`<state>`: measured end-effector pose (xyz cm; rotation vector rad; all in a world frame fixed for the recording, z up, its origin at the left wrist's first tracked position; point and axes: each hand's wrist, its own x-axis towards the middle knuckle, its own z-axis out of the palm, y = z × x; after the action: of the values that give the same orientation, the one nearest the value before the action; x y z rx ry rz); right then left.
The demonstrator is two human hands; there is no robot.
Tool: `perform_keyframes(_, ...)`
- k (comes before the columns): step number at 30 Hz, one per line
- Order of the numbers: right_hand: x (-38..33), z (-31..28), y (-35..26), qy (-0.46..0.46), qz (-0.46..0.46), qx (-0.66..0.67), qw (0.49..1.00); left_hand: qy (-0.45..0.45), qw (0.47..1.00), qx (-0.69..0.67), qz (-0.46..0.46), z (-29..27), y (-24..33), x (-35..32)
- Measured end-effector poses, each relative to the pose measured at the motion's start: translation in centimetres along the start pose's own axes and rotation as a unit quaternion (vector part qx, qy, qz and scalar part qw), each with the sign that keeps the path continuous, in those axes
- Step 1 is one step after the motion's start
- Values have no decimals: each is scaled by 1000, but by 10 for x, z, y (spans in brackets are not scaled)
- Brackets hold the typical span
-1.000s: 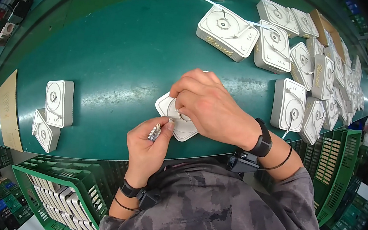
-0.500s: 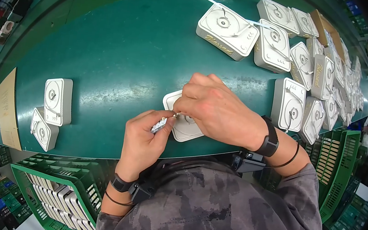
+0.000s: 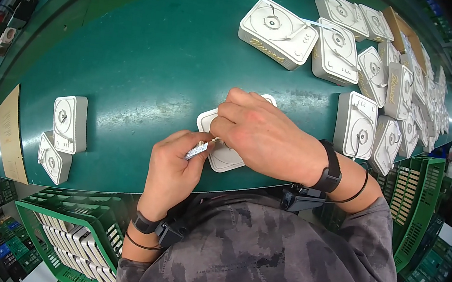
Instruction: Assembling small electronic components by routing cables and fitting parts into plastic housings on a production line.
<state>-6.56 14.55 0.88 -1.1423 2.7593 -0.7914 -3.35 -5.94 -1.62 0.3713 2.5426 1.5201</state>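
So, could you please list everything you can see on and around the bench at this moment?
White box under the hands: one, near bench edge, mostly covered by the right hand.
Small pale strip: one, pinched in the left hand's fingers.
White turntable-shaped boxes, left: two, near the left end of the bench.
White turntable-shaped boxes, right: a dozen or more, crowded along the far right, some on edge.
Bench top: one, dark green.
Cardboard sheet: one, tan, at the bench's left end.
Green crates: several, below the bench on the left and right; the left one holds white boxes.
Left hand: holds the strip; dark wristband.
Right hand: rests on the box; black wristband.
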Motion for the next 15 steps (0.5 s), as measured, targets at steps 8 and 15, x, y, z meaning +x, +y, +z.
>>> perform_keyframes(8,5,-4,-9,-32,-33,-88,995,12,998,42,33,1,5,-3)
perform_keyframes(15,7,0,-9,-32,-22,-105,994,56,988,126,75,9,7,-6)
